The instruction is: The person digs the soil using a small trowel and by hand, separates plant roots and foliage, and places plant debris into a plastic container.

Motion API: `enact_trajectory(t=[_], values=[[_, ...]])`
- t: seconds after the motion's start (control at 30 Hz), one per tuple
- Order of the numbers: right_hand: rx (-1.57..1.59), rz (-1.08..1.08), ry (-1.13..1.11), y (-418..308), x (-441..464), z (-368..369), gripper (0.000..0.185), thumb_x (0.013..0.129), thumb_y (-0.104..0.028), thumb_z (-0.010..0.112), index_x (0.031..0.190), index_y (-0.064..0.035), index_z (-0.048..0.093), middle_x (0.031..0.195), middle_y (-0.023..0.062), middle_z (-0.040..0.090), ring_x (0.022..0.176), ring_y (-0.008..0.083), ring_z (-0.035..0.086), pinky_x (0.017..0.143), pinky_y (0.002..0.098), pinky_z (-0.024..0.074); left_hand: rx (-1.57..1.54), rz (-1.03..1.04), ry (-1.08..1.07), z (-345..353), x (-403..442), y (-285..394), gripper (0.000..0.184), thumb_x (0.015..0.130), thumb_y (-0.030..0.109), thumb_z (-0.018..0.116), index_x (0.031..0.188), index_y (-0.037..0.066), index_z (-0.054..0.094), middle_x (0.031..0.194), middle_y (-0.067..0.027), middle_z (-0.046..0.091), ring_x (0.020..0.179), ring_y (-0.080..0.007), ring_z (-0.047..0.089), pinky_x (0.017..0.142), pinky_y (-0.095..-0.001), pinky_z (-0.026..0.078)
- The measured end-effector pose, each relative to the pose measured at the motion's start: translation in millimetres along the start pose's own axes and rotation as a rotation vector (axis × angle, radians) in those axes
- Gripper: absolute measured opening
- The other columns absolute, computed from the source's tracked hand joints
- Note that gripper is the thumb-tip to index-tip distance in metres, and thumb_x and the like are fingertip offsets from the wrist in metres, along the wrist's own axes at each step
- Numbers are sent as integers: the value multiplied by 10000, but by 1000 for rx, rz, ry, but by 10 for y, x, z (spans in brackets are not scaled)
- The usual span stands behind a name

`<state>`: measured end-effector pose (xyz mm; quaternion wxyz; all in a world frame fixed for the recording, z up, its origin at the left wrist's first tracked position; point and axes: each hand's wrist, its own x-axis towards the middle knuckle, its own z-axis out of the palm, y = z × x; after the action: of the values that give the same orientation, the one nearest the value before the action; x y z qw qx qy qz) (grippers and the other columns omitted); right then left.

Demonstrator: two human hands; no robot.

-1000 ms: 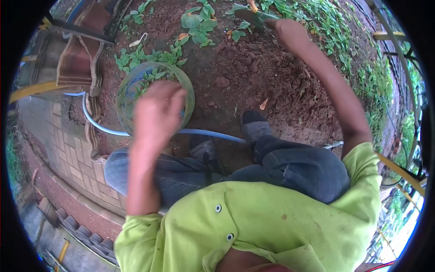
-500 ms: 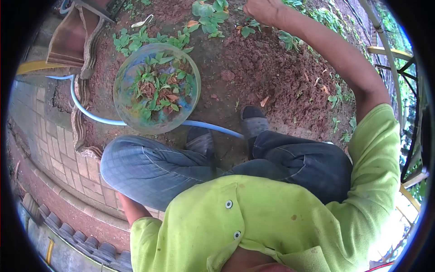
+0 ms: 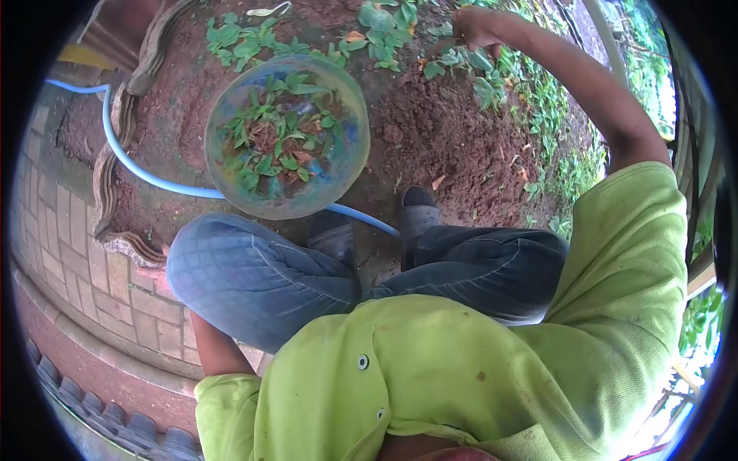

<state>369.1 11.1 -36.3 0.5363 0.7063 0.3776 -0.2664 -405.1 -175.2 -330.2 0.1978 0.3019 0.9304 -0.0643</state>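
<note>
A round translucent basin (image 3: pixel 355 154) stands on the soil, with pulled green leaves and brown plant bits (image 3: pixel 280 138) inside. My right hand (image 3: pixel 478 29) is closed at the top, low over leafy plants (image 3: pixel 484 84) by the loosened soil; what its fingers wrap round cannot be made out. Beside my bent left knee, my left hand (image 3: pixel 157 273) shows only in part, its fingers apart near the brick paving and the wavy edging. No object shows in it, and the knee hides the rest.
A blue hose (image 3: pixel 165 183) runs behind the basin and toward my feet (image 3: pixel 415 211). Wavy edging (image 3: pixel 115 165) borders brick paving (image 3: pixel 81 238) on the left. More green plants (image 3: pixel 384 31) grow beyond the basin. Metal poles and foliage stand at the right.
My left hand has left the basin and come down beside my left knee. My right hand has stayed over the far plants, but the blade seen beside it earlier no longer shows clearly.
</note>
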Motion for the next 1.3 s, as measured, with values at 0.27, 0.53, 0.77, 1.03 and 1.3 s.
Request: enact_trajectory(t=[0.27, 0.53, 0.77, 1.03, 1.3], values=[[-375, -372, 416, -209, -195, -80, 280, 933, -225, 556, 783, 0, 627, 794, 101, 618, 729, 196, 613, 703, 361, 564, -260, 36, 253, -765, -1632, 870, 992, 790, 562, 652, 1517, 193, 88, 1259, -299, 514, 1090, -445, 553, 916, -523, 446], [-490, -640, 379, -138, 358, -213, 247, 910, -237, 605, 936, 6, 641, 961, 125, 625, 824, 209, 594, 685, 388, 543, -193, 275, 507, -479, -1347, 571, 963, 802, 513, 672, 1507, 135, 134, 1388, -286, 394, 1235, -433, 448, 1003, -501, 402], [-463, -458, 459, -607, 478, 118, 286, 760, 43, 637, 1038, -21, 657, 994, 171, 672, 883, 290, 684, 736, 392, 573, -164, 106, 333, -724, -1572, 784, 928, 802, 487, 674, 1502, 131, 179, 1368, -277, 415, 1186, -416, 485, 989, -478, 416], [-200, -263, 563, 165, -276, 1290, 140, 854, -39, 566, 977, -55, 633, 952, 135, 663, 877, 285, 673, 717, 389, 580, -57, 64, 386, -731, -1571, 831, 984, 763, 599, 656, 1508, 182, 166, 1122, -256, 588, 984, -406, 603, 814, -521, 490], [530, -368, 620, 851, -804, 2126, 284, 915, -116, 519, 1175, -54, 617, 892, 194, 667, 792, 306, 672, 779, 430, 555, -115, 91, 332, -955, -1733, 1249, 820, 825, 472, 645, 1420, 5, 328, 1143, -308, 554, 1023, -388, 589, 829, -477, 522]])
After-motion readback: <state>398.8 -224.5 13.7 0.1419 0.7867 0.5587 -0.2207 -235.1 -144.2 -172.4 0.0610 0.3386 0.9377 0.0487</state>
